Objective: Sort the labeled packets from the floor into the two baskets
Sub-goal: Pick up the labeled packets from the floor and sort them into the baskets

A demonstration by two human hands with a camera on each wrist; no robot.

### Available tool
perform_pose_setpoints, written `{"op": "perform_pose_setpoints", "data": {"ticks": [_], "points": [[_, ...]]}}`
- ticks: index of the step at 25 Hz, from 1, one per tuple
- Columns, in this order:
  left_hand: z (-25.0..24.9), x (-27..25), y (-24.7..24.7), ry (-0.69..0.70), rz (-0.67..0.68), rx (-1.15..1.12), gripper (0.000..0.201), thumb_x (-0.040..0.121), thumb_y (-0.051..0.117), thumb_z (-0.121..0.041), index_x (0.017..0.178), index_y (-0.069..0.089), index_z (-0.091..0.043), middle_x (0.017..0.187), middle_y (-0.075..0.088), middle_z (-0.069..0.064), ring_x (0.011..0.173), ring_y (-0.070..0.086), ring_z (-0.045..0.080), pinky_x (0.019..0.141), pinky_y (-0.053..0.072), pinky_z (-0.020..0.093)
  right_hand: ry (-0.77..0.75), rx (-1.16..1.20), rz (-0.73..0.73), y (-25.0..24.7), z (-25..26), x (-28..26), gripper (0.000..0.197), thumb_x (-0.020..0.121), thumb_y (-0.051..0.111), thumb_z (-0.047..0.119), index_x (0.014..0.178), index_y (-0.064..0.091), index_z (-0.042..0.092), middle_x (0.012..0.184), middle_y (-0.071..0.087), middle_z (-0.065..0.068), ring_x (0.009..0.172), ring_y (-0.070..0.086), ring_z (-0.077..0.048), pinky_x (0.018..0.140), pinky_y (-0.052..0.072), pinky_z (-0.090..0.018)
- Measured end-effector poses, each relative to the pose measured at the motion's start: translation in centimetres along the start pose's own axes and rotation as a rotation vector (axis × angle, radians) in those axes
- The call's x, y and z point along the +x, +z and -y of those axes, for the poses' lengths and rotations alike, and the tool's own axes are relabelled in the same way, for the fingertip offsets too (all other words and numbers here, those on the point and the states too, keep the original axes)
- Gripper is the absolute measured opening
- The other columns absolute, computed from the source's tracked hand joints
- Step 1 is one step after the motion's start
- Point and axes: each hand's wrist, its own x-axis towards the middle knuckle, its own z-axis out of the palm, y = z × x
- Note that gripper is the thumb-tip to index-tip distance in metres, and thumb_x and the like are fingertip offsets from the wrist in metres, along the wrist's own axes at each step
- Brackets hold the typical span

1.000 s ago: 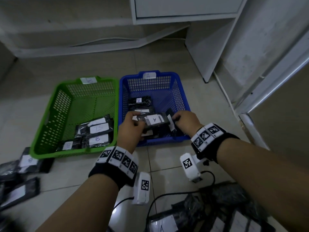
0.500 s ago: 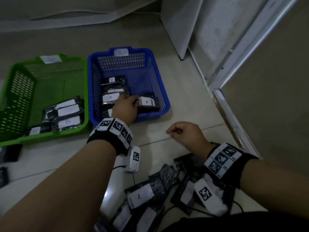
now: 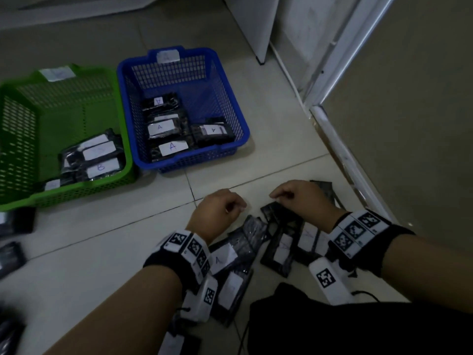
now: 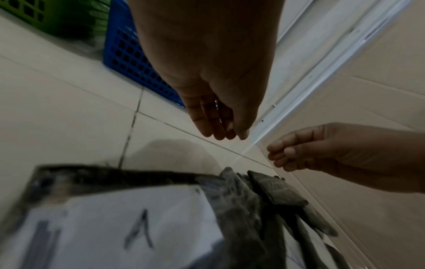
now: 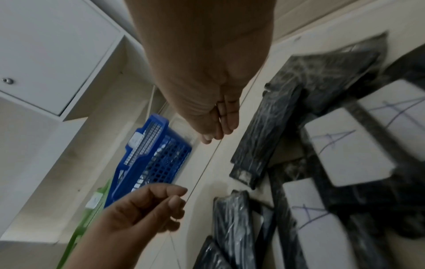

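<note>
The blue basket [image 3: 197, 160], tagged A, holds several black packets with A labels [image 3: 172, 147]. Left of it, the green basket [image 3: 76, 190] holds packets with B labels [image 3: 102, 166]. A pile of black labeled packets [image 3: 281, 249] lies on the floor in front of me, with A labels showing in the wrist views [image 4: 128, 227] [image 5: 345, 145]. My left hand [image 3: 217, 208] hovers over the pile's left edge with fingers [image 4: 218, 123] loosely hanging and empty. My right hand [image 3: 299, 198] hovers just above the pile's far end, its fingers [image 5: 220, 123] relaxed and holding nothing.
More black packets [image 3: 15, 221] lie on the floor left of the green basket. A white cabinet [image 3: 250, 21] stands behind the blue basket, and a white door frame [image 3: 345, 155] runs along the right. My dark-clothed leg [image 3: 332, 329] is below the pile.
The A packet both hands held over the blue basket now lies inside it. Both hands have pulled back, empty, to the floor pile.
</note>
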Motion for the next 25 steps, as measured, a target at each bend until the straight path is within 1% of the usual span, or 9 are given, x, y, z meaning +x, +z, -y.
{"op": "perform_pose_setpoints", "data": {"ticks": [4,7,10,14,17,20,22,23,25], "points": [[-2.2,1.1,3.4,-0.006,0.027,-0.047,0.016,0.084,0.061,-0.011,0.095,0.07,-0.019,0.095,0.064,0.002,0.087,0.059,0.016,0.08,0.045,0.025,0.067,0.002,-0.129,-2.7,-3.2,-1.9,0.022,0.084,0.065,0.006,0.103,0.071,0.014,0.102,0.063,-0.004,0.095,0.058,-0.014,0.08,0.04,-0.003],[-3.6,3.1,5.9,-0.003,0.068,0.047,0.034,0.082,0.064,-0.021,0.116,0.061,-0.022,0.114,0.055,0.002,0.108,0.05,0.018,0.089,0.04,0.024,0.123,-0.192,-0.205,-3.3,-6.9,-1.6,0.041,0.076,0.072,0.016,0.115,0.064,0.026,0.117,0.057,-0.012,0.111,0.053,-0.03,0.098,0.043,-0.033],[-4.9,4.5,7.9,0.05,0.206,0.169,0.065,0.079,0.066,-0.034,0.138,0.04,-0.028,0.132,0.042,0.0,0.117,0.041,0.019,0.096,0.042,0.033,0.199,-0.234,-0.093,-3.0,-9.5,-1.7,0.069,0.071,0.075,0.032,0.134,0.048,0.03,0.136,0.036,-0.015,0.126,0.038,-0.036,0.105,0.039,-0.043],[-5.0,5.0,9.6,0.032,0.301,0.317,0.071,0.079,0.064,-0.033,0.143,0.034,-0.029,0.132,0.043,0.002,0.116,0.043,0.025,0.092,0.045,0.04,0.141,-0.21,-0.025,-2.3,-10.0,-1.9,0.07,0.07,0.077,0.031,0.133,0.049,0.024,0.142,0.026,-0.015,0.127,0.034,-0.038,0.11,0.034,-0.042],[-4.7,5.1,8.9,-0.011,0.268,0.206,0.054,0.085,0.058,-0.031,0.137,0.045,-0.026,0.125,0.053,0.003,0.113,0.05,0.021,0.093,0.044,0.031,0.103,-0.192,-0.028,-2.5,-9.6,-2.0,0.069,0.064,0.08,0.031,0.126,0.052,0.022,0.137,0.03,-0.013,0.123,0.036,-0.031,0.105,0.037,-0.036],[-4.5,5.6,7.2,-0.18,0.145,-0.074,0.027,0.091,0.055,-0.032,0.115,0.062,-0.023,0.107,0.068,0.002,0.096,0.062,0.016,0.08,0.045,0.023,0.014,0.116,-0.146,-3.4,-8.2,-1.7,0.044,0.068,0.074,0.013,0.109,0.06,0.019,0.113,0.058,-0.007,0.104,0.058,-0.02,0.083,0.049,-0.028],[-4.3,6.0,5.8,-0.346,-0.006,-0.435,0.023,0.089,0.06,-0.029,0.105,0.065,-0.012,0.099,0.071,0.014,0.087,0.068,0.025,0.081,0.053,0.033,0.142,0.473,-0.232,-4.4,-6.3,-1.2,0.027,0.077,0.065,0.01,0.103,0.064,0.017,0.104,0.067,-0.006,0.095,0.064,-0.022,0.078,0.051,-0.029],[-4.6,6.1,5.0,-0.41,-0.068,-0.66,0.023,0.09,0.061,-0.023,0.106,0.063,-0.007,0.098,0.07,0.02,0.085,0.07,0.029,0.082,0.056,0.04,0.229,0.707,-0.208,-4.7,-5.4,-0.9,0.025,0.08,0.06,0.013,0.105,0.065,0.015,0.106,0.068,-0.011,0.093,0.064,-0.026,0.08,0.051,-0.034],[-5.2,6.1,3.2,-0.433,-0.151,-0.953,0.021,0.091,0.059,-0.012,0.11,0.06,-0.002,0.099,0.07,0.024,0.087,0.071,0.033,0.082,0.057,0.042,0.302,1.202,-0.07,-5.1,-4.0,-0.4,0.035,0.086,0.046,0.016,0.115,0.062,0.005,0.113,0.063,-0.025,0.094,0.062,-0.035,0.08,0.052,-0.043]]}}
